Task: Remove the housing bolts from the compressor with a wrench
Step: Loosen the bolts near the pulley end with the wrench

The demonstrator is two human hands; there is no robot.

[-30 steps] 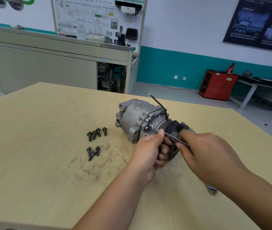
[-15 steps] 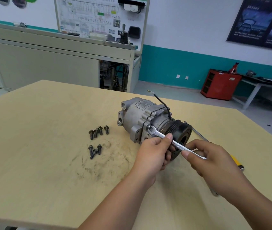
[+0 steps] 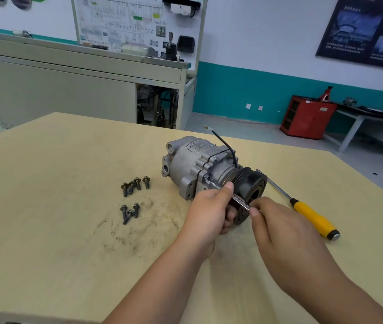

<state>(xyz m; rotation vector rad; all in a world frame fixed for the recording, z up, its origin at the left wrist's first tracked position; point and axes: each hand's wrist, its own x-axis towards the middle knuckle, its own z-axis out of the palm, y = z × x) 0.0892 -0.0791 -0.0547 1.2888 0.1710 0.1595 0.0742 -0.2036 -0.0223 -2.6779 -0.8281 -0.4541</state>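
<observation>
With left hand (image 3: 209, 211) and right hand (image 3: 277, 228) both pinching the wrench (image 3: 238, 198), seat its head squarely on the compressor (image 3: 200, 160) bolt (image 3: 207, 178) just beyond the left hand; swing short.

hidden and unreadable around the compressor (image 3: 190, 160)

the wrench (image 3: 239, 199) shows only its head at the compressor's flange and a short bright stretch, the rest under the left hand (image 3: 209, 213)'s thumb and inside the right hand (image 3: 279, 230)'s pinch; the bolt under its head is too small to make out; the lower near side of the compressor's pulley (image 3: 253, 183) sits behind the left hand; the screwdriver (image 3: 312, 215)'s tip vanishes behind the pulley; the plate (image 3: 198, 146) on top of the compressor is too blurred to read; both forearms run off the bottom edge
</observation>
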